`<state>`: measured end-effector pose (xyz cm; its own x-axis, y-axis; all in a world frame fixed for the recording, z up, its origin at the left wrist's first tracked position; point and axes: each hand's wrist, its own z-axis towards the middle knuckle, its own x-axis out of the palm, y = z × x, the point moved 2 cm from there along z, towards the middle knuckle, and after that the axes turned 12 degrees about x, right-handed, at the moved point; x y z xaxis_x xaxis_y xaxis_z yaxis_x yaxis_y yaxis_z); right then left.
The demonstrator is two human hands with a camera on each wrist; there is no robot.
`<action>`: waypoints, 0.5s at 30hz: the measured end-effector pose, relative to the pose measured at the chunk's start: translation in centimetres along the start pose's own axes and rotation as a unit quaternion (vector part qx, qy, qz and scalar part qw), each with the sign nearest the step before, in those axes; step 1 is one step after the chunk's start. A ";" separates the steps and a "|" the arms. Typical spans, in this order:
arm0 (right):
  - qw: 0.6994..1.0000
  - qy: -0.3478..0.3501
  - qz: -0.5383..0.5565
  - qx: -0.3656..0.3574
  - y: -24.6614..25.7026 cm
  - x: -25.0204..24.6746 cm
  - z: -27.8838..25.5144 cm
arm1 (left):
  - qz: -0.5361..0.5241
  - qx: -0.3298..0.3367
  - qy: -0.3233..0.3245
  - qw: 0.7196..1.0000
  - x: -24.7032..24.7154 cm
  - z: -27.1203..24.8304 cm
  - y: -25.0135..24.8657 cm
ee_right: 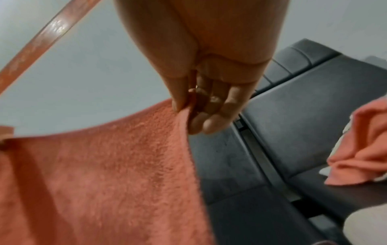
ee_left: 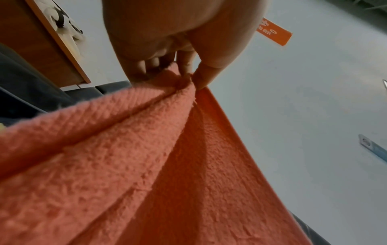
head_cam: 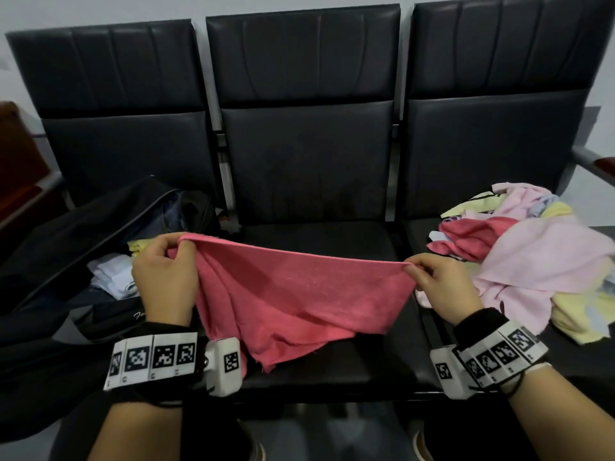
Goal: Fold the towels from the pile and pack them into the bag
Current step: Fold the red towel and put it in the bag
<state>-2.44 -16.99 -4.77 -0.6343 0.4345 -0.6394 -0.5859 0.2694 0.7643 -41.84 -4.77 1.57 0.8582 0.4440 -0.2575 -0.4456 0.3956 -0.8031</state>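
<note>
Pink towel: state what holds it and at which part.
Both hands hold the pink towel: the left hand pinches its upper left corner, the right hand its upper right corner, the top edge stretched between them.

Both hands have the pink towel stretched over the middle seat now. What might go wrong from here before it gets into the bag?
Three risks, as judgements:
1. The right hand only pinches a corner of the pink towel with thumb and fingertips, so it could slip.
2. The left hand grips bunched cloth, so the fold may come out uneven.
3. The towel's lower edge hangs crumpled at the seat's front edge and might slide off toward the floor.
</note>
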 end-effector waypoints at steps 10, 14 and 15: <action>0.948 0.095 0.302 -0.028 8.2 0.1 -1.7 | -0.039 0.077 0.043 0.995 6.2 -1.3 -7.5; 0.923 0.137 0.360 -0.022 9.5 -0.1 -2.8 | -0.008 0.101 0.167 0.981 8.3 -3.1 -7.6; 0.921 0.145 0.362 -0.015 9.5 -0.1 -3.0 | 0.000 0.103 0.188 0.977 8.4 -3.6 -7.2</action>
<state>-9.47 -17.06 2.27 -0.9697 0.2413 0.0387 0.0335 -0.0257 0.9991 -30.48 -6.80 3.29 0.8738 0.1319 -0.4680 -0.4539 0.5665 -0.6878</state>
